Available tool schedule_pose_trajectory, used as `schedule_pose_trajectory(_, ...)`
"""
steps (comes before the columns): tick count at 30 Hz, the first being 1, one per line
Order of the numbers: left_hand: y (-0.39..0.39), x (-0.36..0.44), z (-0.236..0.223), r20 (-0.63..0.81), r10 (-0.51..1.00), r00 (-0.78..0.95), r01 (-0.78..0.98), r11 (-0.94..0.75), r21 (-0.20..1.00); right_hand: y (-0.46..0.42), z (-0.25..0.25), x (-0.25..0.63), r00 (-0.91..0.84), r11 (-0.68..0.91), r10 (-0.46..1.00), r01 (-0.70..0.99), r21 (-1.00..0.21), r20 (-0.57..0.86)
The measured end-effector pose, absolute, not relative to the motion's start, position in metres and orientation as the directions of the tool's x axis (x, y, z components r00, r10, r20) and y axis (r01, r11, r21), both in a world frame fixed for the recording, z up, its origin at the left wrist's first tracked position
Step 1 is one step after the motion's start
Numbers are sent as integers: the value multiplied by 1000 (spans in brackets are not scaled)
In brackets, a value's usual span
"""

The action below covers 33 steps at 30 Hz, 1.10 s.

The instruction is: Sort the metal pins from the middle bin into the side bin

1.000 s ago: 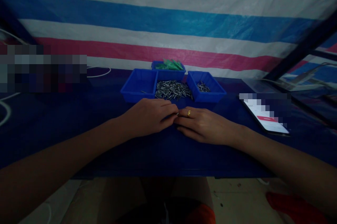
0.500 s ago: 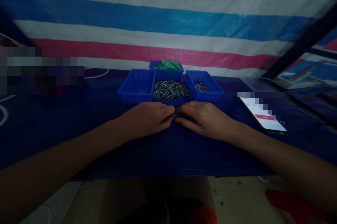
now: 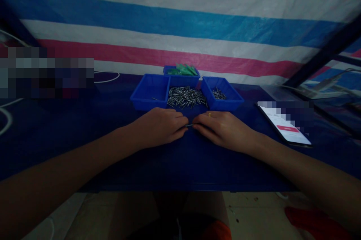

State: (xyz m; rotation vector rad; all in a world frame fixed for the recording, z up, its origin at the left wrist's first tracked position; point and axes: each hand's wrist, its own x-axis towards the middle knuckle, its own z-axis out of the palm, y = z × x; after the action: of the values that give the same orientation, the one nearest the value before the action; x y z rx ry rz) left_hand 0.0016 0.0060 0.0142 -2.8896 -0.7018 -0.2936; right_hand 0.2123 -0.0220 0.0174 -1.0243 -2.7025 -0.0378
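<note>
Over the front part of the table, my left hand [image 3: 166, 127] and my right hand [image 3: 222, 129] face each other, each with fingertips pinched together. A thin metal pin [image 3: 189, 125] bridges the small gap between them, one end in each pinch. Both ends are hidden by the fingers. My right hand wears a gold ring. Just beyond my hands lies a loose pile of similar metal pins [image 3: 186, 97]. A blue bin [image 3: 149, 104] with a pin inside stands left of the pile, and another blue bin [image 3: 228, 103] holding several pins stands right of it.
Behind the pile, a third blue bin [image 3: 183, 79] holds green plastic packets [image 3: 184, 69]. A phone [image 3: 287, 127] with a lit screen lies at the right. White cables [image 3: 108, 77] run at the left. A striped sheet [image 3: 180, 18] hangs behind the blue table [image 3: 180, 168].
My hands, close together a second ago, have drawn slightly apart, and more of the pin now shows between the fingertips. My right hand's fingers have curled in more.
</note>
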Motion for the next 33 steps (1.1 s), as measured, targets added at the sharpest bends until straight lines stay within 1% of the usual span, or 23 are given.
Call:
schedule_pose_trajectory(3, 7, 1, 15, 234, 451, 861, 485, -867, -116, -22, 18, 212, -719, 748, 655, 661, -64, 232)
schedule_pose_trajectory(6, 7, 0, 16, 285, 466, 838, 514, -849, -122, -21, 16, 211, -722, 747, 656, 663, -51, 219)
schedule_pose_trajectory(13, 8, 0, 17, 373, 420, 827, 499, -855, -143, -20, 14, 212, -726, 747, 652, 665, -18, 219)
schedule_pose_trajectory(18, 5, 1, 16, 459, 338, 821, 446, -883, -147, -21, 15, 211, -724, 743, 655, 669, -11, 216)
schedule_pose_trajectory(22, 4, 3, 14, 519, 254, 816, 400, -897, -189, -21, 16, 210, -729, 746, 654, 665, -17, 203)
schedule_pose_trajectory(24, 3, 3, 13, 525, 238, 818, 390, -899, -200, -21, 15, 210, -734, 753, 646, 658, -14, 209)
schedule_pose_trajectory(27, 2, 3, 13, 493, 237, 837, 370, -909, -193, -21, 15, 211, -742, 762, 634, 647, -15, 216)
schedule_pose_trajectory(30, 1, 3, 13, 457, 218, 862, 335, -922, -192, -22, 15, 211, -753, 775, 623, 631, -35, 211)
schedule_pose_trajectory(33, 0, 3, 14, 451, 192, 872, 305, -932, -194, -23, 16, 211, -760, 782, 617, 622, -49, 207)
